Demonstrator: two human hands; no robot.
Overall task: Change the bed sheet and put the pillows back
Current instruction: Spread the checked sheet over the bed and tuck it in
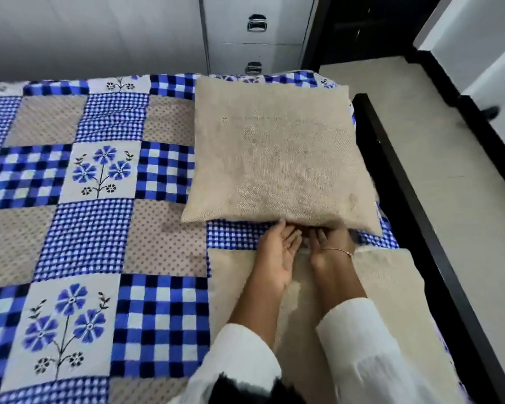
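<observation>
A blue, white and tan patchwork bed sheet (94, 199) with flower squares covers the bed. A square beige burlap pillow (277, 153) lies on it near the right side. A second beige pillow (391, 287) lies closer to me, under my forearms. My left hand (277, 252) is palm up with straight fingers, fingertips at the near edge of the far pillow. My right hand (330, 246), with a thin bracelet, also reaches to that edge. Its fingertips are hidden under the pillow.
A dark bed frame rail (405, 185) runs along the right side, with beige floor (438, 147) beyond it. White drawers with metal handles (257, 23) stand behind the bed. A white wall (70, 33) backs the far side.
</observation>
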